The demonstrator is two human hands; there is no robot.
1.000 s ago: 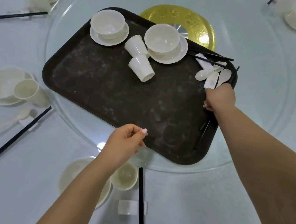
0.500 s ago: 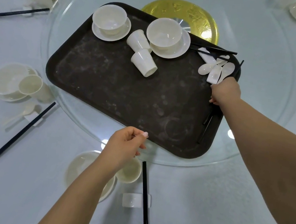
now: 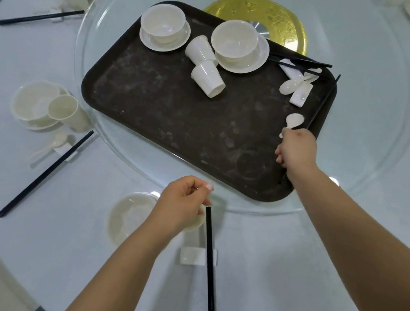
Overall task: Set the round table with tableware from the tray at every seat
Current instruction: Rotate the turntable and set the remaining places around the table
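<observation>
The right hand (image 3: 297, 151) grips a spoon (image 3: 294, 120) over the tray's (image 3: 167, 112) right edge. Beyond the grip lie more spoons (image 3: 293, 84); far left of it, two cups (image 3: 206, 75) between two bowls (image 3: 234, 40). Nearer, the left hand (image 3: 183, 202) hovers beside chopsticks (image 3: 209, 268).

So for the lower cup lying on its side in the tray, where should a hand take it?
Around the body of the lower cup, from above. It lies tipped, mouth toward the camera-right, base touching the other cup; its long sides are bare, with open tray beside them.
</observation>
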